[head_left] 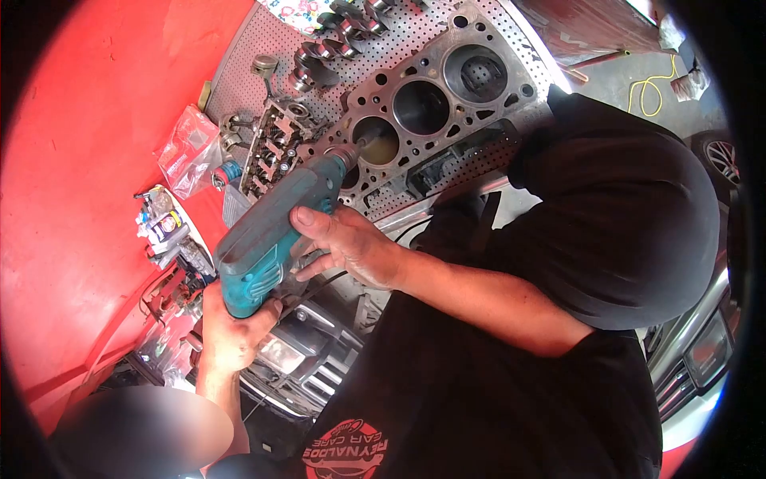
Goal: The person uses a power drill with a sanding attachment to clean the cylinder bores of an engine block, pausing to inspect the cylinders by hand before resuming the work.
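Note:
A teal power drill [275,219] slants across the middle, its chuck pointing at the engine block [383,88]. The tool in the chuck reaches into one of the cylinder bores [377,142]; its far end is hard to make out. My left hand [235,331] is wrapped round the rear handle end of the drill. Alongside the housing is my right hand [351,247], thumb against the drill and fingers loosely apart, partly hidden. Several round bores show in the block's flat top, which lies on a perforated metal bench [239,60].
A crankshaft [319,60] and a piston [265,65] lie beyond the block. Left of it are a cylinder head [275,148], a plastic bag [191,148] and a tray of bottles [171,227]. A car front [307,355] is below; a large black cloth shape [622,215] fills the right.

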### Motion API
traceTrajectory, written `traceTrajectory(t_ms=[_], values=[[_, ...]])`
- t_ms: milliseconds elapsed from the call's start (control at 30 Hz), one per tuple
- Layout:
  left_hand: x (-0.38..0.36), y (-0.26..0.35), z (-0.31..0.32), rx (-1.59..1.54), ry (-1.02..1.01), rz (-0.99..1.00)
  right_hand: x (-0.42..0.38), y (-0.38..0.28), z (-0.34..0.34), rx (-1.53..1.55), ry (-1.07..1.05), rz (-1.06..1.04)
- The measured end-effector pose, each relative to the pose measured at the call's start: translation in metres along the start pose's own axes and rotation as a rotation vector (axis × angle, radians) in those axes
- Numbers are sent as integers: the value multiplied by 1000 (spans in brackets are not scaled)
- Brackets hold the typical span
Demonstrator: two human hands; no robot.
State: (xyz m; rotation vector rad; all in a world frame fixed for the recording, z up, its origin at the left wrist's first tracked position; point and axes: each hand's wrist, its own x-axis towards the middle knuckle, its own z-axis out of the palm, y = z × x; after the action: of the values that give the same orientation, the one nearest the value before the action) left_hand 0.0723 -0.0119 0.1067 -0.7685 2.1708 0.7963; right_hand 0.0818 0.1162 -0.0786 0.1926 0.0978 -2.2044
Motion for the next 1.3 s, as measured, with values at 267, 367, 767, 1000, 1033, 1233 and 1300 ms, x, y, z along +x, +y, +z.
traceTrajectory(t_ms=[267, 367, 767, 1000, 1033, 1233, 1300], values=[[9, -1, 6, -1, -2, 41, 0, -3, 1, 34, 81, -44], [21, -5, 8, -5, -38, 16, 5, -2, -10, 36, 92, -36], [10, -2, 11, -69, 0, 42, 2, -2, -1, 34, 85, -56], [20, -6, 13, -52, -33, 36, 4, -4, -11, 28, 110, -52], [20, -6, 13, -75, -31, 43, 4, -3, -9, 23, 112, -55], [11, -1, 14, -76, 20, 41, 2, -4, -4, 20, 66, -51], [12, 0, 15, -85, 16, 46, 1, -7, -1, 23, 90, -64]])
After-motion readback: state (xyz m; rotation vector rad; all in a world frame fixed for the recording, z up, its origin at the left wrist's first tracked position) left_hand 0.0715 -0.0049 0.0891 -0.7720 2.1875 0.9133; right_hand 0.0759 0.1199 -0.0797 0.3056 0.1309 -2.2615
